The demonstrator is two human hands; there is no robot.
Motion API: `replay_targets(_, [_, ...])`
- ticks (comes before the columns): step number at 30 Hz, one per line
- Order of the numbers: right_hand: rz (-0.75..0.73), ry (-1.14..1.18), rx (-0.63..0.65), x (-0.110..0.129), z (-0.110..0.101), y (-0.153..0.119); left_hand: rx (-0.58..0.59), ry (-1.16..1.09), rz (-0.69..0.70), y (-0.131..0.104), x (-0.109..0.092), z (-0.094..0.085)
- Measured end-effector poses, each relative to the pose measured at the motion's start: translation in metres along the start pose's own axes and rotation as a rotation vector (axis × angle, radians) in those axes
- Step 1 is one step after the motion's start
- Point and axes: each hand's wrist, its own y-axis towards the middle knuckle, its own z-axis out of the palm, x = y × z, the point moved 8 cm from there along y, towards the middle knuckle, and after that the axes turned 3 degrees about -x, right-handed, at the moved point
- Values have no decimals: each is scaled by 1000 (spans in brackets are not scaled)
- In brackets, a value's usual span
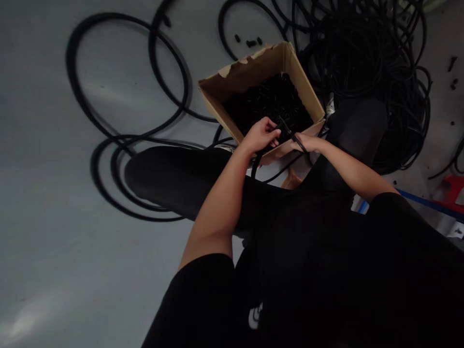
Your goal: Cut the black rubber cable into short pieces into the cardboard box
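Note:
Over the near edge of an open cardboard box (304,87), my left hand (261,135) is closed on a length of black rubber hose (255,165). The hose hangs from under that hand down toward my lap. My right hand (308,143) grips black-handled scissors (299,143), their blades pointing toward the fingertips of my left hand. Whether the blades touch the hose is too dark to tell. Inside the box, below both hands, lies a heap of short black hose pieces (271,99).
Large loops of black hose (108,17) spread over the grey floor (43,193) at left. A big tangled pile of hose (355,53) lies at upper right. Several short black pieces (251,43) are scattered beyond the box. A red object (451,191) stands at the right edge.

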Motion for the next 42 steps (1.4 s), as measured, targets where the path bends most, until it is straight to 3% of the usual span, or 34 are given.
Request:
replay_targets(5, [86,-93,-28,8,-3,-6,31,1,119,-2,-15,-1])
replay_targets(9, [117,-129,-5,10,-2,-8,36,32,139,-4,-22,-1])
replay_targets(18, [163,-24,-70,16,-11,-14,47,123,206,-7,-27,1])
replay_targets(22, [105,41,-97,27,-12,-16,56,153,199,-8,-26,2])
replay_targets(28, [117,8,-105,24,-12,-15,53,197,203,-5,-23,-1])
replay_targets(33, [206,-57,-179,21,-21,-16,18,196,161,-2,-18,-7])
replay_targets(42, [296,-159,-279,36,-35,-26,-22,202,146,-2,-21,-16])
